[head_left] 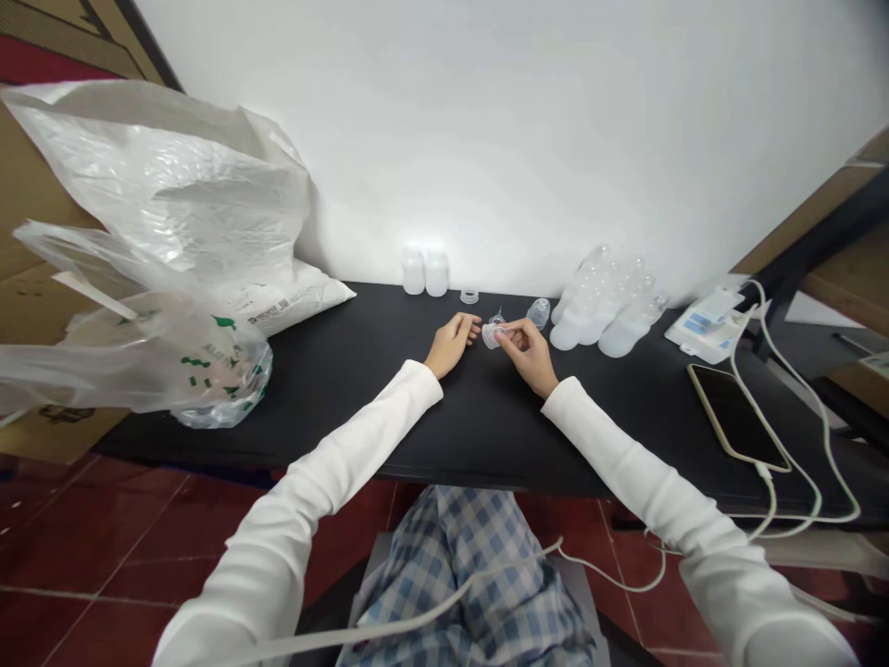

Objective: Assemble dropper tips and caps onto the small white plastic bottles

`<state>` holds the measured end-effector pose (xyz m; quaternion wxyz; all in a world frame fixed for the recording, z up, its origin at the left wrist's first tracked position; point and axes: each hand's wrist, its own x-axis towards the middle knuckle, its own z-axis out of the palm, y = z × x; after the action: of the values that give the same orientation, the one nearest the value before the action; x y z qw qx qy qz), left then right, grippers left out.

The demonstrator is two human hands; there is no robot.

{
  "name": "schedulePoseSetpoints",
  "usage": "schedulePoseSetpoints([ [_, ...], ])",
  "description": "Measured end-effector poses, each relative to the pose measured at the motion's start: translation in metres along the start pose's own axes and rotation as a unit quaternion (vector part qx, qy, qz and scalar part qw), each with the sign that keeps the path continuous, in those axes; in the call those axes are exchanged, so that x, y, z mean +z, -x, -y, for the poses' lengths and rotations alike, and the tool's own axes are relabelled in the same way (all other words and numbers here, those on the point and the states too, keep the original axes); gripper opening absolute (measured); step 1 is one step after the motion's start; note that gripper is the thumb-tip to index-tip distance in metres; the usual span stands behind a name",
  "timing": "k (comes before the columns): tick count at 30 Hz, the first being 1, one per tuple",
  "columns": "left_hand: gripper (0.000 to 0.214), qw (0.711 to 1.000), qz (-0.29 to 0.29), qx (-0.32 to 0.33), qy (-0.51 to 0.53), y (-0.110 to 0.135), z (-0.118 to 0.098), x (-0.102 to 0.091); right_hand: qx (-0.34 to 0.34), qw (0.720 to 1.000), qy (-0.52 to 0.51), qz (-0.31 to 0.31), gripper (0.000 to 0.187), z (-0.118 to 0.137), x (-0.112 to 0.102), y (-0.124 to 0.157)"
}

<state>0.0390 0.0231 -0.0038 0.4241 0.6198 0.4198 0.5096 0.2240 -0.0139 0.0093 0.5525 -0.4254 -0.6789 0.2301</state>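
My right hand [529, 354] pinches a clear, ridged plastic bottle collar [490, 335] between thumb and fingers, above the black table. Just left of it, my left hand [451, 345] has its fingers loosely bent and apart, holding nothing I can see. Right behind the collar is a small clear piece with a thin tip, like a bottle teat [497, 317]; I cannot tell whether the two touch. Another clear ring [469, 296] lies farther back. A clear dome-shaped cap [538, 312] rests beyond my right hand.
Two white bottles [425, 272] stand by the wall. Several frosted bottles with domed tops [611, 301] are grouped at right. Farther right are a white box [709, 322], a phone [736, 417] and white cables [826, 417]. Plastic bags [208, 204] fill the table's left end.
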Motion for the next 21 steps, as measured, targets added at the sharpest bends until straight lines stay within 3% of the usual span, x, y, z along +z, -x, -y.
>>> schedulePoseSetpoints([
  [2,0.018,0.991,-0.091,0.041,-0.084,-0.012,0.007,-0.006,0.008,1.000,0.002,0.002,0.042,0.002,0.000,0.000],
  [5,0.040,0.965,-0.223,0.026,-0.131,-0.039,0.017,-0.013,0.010,1.000,0.007,0.008,0.042,0.005,0.000,0.001],
  [7,0.053,0.950,-0.280,0.008,-0.135,-0.058,0.020,-0.014,-0.001,1.000,0.013,0.013,0.041,0.007,0.000,0.002],
  [13,0.059,0.940,-0.316,-0.034,-0.127,-0.096,0.021,-0.007,-0.058,0.993,0.076,0.075,0.034,0.008,-0.001,0.006],
  [21,0.035,0.921,-0.340,-0.072,-0.175,-0.104,0.010,-0.002,-0.089,0.983,0.123,0.106,0.027,0.002,-0.003,0.004],
])
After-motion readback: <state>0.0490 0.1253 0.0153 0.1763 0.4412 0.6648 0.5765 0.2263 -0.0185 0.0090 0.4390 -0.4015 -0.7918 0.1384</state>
